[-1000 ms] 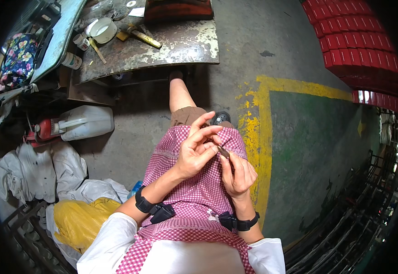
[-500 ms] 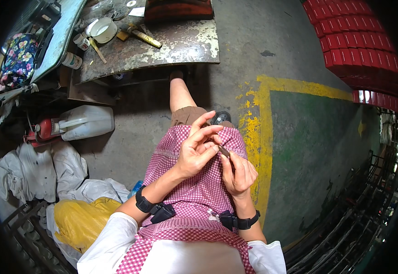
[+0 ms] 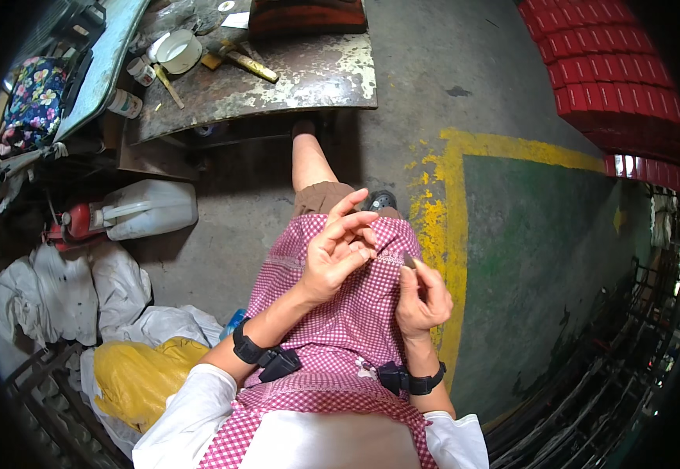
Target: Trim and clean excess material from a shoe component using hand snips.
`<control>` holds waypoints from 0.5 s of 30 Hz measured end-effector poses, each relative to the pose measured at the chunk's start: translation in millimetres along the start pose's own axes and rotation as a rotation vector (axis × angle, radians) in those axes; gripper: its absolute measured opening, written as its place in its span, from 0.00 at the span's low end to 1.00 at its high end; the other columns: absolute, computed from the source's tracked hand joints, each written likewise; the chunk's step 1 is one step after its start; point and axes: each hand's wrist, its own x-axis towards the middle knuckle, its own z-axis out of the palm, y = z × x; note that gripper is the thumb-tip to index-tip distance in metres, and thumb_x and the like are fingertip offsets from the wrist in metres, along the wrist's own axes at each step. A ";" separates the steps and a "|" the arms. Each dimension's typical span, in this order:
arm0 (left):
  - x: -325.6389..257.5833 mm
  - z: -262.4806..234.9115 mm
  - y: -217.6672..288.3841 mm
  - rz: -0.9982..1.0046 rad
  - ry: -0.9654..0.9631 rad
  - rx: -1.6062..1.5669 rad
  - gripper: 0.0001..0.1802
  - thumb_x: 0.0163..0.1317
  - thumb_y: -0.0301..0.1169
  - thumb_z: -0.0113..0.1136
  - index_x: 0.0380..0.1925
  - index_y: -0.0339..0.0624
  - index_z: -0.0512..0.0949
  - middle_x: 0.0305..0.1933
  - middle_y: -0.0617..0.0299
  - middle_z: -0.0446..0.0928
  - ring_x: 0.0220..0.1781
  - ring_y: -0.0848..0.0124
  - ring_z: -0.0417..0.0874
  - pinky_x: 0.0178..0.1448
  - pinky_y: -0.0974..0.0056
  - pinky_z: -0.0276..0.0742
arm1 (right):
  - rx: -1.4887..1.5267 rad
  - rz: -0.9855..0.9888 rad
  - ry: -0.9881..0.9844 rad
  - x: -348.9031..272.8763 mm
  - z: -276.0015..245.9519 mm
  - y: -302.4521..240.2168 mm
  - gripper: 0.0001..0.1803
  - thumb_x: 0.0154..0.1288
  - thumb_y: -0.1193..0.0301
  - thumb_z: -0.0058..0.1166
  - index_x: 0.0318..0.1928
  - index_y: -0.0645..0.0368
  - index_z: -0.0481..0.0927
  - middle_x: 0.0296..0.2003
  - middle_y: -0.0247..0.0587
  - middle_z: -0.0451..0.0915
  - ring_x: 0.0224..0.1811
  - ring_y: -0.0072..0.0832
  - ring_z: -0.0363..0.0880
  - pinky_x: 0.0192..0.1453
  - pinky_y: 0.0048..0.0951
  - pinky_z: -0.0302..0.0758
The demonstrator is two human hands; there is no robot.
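Observation:
My right hand (image 3: pixel 424 301) pinches a small, dark, flat piece (image 3: pixel 408 260) between thumb and fingers, over the right side of my lap. Only a short end of the piece sticks out, and its kind does not show. To the left, my left hand (image 3: pixel 332 262) hovers above the lap with its forefinger raised. Its thumb presses in against the curled lower fingers; whether something thin sits between them I cannot make out. A gap separates the two hands. Below them lies a pink-and-white checked apron (image 3: pixel 348 324).
Ahead stands a worn table (image 3: pixel 308 90) with a white pot (image 3: pixel 178 51), a brush (image 3: pixel 250 66) and a dark red block-like object (image 3: pixel 306 17). A white jug (image 3: pixel 152 209) and a yellow sack (image 3: pixel 144 379) lie left. Red boxes (image 3: pixel 605 62) are stacked far right, above a black metal rack (image 3: pixel 590 391).
My right hand has moved right and slightly down, away from the left, carrying the dark piece. Before, both hands met at that piece. My left hand has stayed nearly still.

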 end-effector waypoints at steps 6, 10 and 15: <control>3.3 -5.8 5.7 -0.083 0.007 -0.304 0.27 0.49 0.14 0.51 0.54 0.29 0.67 0.70 0.56 0.48 0.41 0.75 0.71 0.44 0.71 0.73 | 0.029 -0.017 0.026 2.5 -3.7 -1.0 0.10 0.52 0.79 0.61 0.35 0.68 0.78 0.25 0.46 0.80 0.25 0.29 0.80 0.27 0.23 0.73; 4.9 -5.7 10.5 -0.128 0.020 -0.381 0.29 0.47 0.14 0.51 0.54 0.30 0.66 0.70 0.57 0.48 0.40 0.76 0.70 0.44 0.72 0.71 | 0.033 -0.062 -0.024 3.7 -1.0 -6.4 0.11 0.51 0.79 0.62 0.36 0.69 0.77 0.24 0.46 0.79 0.24 0.29 0.79 0.26 0.23 0.73; 3.7 -10.3 6.9 -0.107 -0.019 -0.439 0.28 0.48 0.12 0.48 0.54 0.27 0.65 0.69 0.58 0.49 0.43 0.73 0.72 0.45 0.70 0.74 | 0.018 -0.106 -0.094 1.5 2.8 -10.2 0.13 0.49 0.79 0.63 0.37 0.68 0.77 0.24 0.45 0.79 0.23 0.31 0.79 0.26 0.25 0.74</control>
